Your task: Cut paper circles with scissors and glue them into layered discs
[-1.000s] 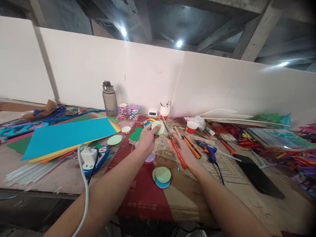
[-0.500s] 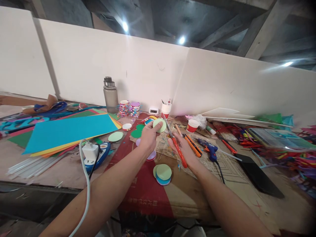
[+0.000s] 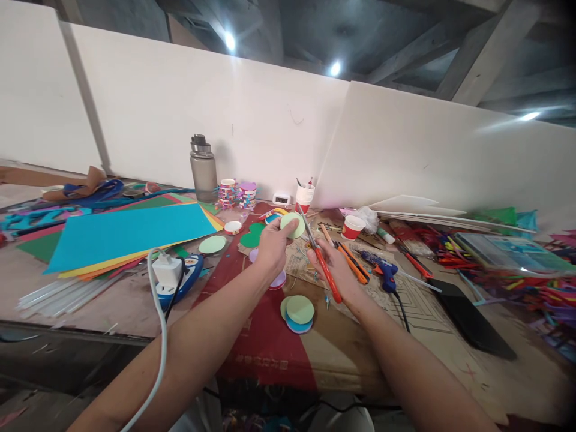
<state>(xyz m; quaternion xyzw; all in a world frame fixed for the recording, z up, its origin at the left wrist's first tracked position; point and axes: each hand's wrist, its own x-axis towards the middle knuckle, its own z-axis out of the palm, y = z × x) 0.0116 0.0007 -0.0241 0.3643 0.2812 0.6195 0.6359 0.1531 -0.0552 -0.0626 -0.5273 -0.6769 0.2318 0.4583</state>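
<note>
Above the messy table [image 3: 135, 300], the left hand [image 3: 272, 249] holds a light green paper circle [image 3: 291, 225] up by its edge, with the thumb on top and the fingers behind. The circle sits just beside the tip of the red scissors [image 3: 321, 261]. The right hand [image 3: 337, 273] is closed around the scissors' red handles, and the blades point up toward the circle. I think the blades are nearly shut, but they are too thin to see well.

The paper circle looks very light and thin. It will bend and crease if it is squeezed hard, so a soft pinch near the rim is best, away from where the blades go. It is not slippery.

Below the hands, a small pile of paper circles [image 3: 297, 312] lies on the brown cardboard [image 3: 342, 354]. A blue glue gun [image 3: 382, 273] lies near the right hand. Big colored paper sheets [image 3: 126, 234] lie on the left side, well apart.
</note>
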